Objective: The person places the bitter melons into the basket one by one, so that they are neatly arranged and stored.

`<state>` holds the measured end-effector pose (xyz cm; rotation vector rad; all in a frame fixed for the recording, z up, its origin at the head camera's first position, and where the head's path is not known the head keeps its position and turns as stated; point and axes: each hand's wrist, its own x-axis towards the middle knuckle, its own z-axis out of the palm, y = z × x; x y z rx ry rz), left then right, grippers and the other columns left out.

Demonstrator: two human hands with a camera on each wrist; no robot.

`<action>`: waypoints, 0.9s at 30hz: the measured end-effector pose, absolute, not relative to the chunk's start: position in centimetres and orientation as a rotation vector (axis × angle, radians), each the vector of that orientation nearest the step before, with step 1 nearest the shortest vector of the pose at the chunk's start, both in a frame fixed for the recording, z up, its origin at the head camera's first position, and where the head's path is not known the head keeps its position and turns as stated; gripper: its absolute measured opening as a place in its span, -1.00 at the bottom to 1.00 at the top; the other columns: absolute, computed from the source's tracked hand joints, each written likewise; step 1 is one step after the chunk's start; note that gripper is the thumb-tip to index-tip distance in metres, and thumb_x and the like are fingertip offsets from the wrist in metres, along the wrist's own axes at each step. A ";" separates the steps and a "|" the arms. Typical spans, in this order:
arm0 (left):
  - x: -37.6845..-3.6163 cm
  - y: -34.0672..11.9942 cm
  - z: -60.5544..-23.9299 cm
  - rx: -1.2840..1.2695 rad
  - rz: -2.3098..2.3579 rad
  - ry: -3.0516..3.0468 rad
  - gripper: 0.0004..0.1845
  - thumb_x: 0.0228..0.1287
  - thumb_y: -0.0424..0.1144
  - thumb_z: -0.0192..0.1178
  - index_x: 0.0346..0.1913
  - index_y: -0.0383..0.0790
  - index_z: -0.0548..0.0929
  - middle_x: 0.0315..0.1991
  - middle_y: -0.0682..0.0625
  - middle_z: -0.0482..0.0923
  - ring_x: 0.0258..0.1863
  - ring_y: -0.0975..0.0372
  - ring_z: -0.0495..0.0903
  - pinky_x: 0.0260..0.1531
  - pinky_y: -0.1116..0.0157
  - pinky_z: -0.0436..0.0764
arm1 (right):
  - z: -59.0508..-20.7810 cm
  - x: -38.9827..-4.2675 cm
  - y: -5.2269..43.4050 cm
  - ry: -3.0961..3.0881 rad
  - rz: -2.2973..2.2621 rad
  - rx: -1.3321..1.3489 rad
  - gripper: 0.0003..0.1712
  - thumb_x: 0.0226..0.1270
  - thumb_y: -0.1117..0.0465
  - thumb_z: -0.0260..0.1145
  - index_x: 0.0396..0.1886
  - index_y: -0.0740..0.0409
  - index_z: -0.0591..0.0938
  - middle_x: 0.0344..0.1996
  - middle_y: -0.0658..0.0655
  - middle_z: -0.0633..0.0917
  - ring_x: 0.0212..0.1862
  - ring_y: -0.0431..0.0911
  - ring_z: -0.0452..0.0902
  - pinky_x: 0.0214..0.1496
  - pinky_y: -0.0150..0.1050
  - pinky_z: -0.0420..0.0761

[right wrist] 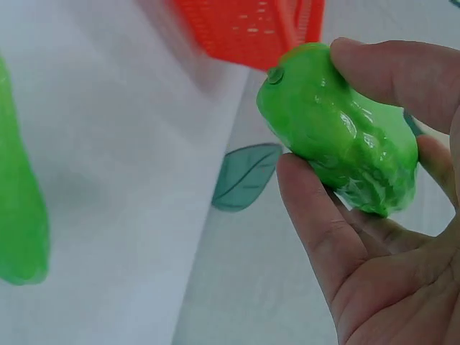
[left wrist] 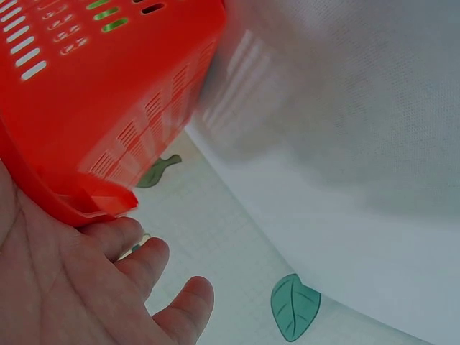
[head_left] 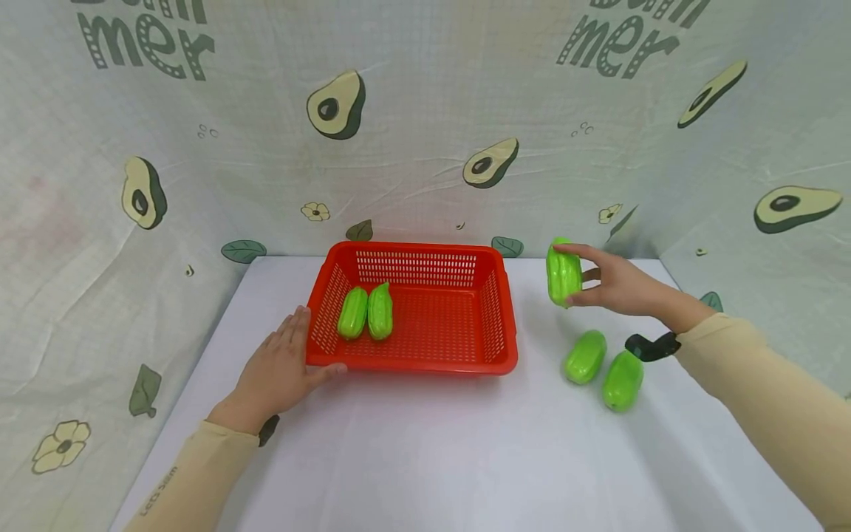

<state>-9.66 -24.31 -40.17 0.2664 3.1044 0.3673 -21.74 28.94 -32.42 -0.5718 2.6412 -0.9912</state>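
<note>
A red slotted basket (head_left: 492,310) stands on the white table (head_left: 425,443) with two ribbed green toy vegetables (head_left: 366,312) lying side by side in its left part. My left hand (head_left: 282,366) lies flat against the basket's near left corner (left wrist: 100,205), thumb along the front rim, fingers straight. To the right of the basket, my right hand (head_left: 608,284) holds a third green vegetable (head_left: 563,272) upright above the table, pinched between thumb and fingers (right wrist: 316,215); the right wrist view shows its glossy ribbed skin (right wrist: 338,126).
Two more green vegetables (head_left: 585,357) (head_left: 623,380) lie on the table at the right, below my right hand. An avocado-print cloth backdrop (head_left: 425,125) closes off the back and both sides. The table's near half is bare white cloth.
</note>
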 end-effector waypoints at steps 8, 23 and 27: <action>-9.7 -24.4 -40.3 0.270 0.374 3.104 0.35 0.09 0.61 -0.01 0.54 -0.50 -0.10 0.53 -0.39 -0.05 0.48 -0.25 0.01 0.39 -0.21 0.08 | -29.9 -22.6 24.9 2.574 -1.000 -0.674 0.02 0.17 0.24 0.55 0.55 -0.21 0.22 0.36 0.11 0.32 0.11 0.15 0.57 -0.09 -0.10 0.70; -9.9 -24.7 -40.8 0.287 0.371 3.114 0.36 0.07 0.64 -0.05 0.54 -0.50 -0.09 0.53 -0.38 -0.05 0.48 -0.25 0.01 0.39 -0.21 0.08 | -30.1 -25.3 14.0 2.435 -0.867 -0.870 -0.03 0.14 0.26 0.54 0.52 -0.14 0.29 0.15 0.12 0.47 0.03 0.07 0.58 -0.09 -0.15 0.68; -10.0 -24.7 -40.9 0.281 0.375 3.115 0.37 0.05 0.64 -0.05 0.54 -0.50 -0.09 0.53 -0.38 -0.05 0.47 -0.25 0.02 0.39 -0.21 0.09 | -30.9 -26.2 11.2 2.454 -0.771 -0.893 -0.05 0.14 0.23 0.54 0.51 -0.14 0.31 0.16 0.09 0.46 0.03 0.05 0.51 -0.08 -0.18 0.65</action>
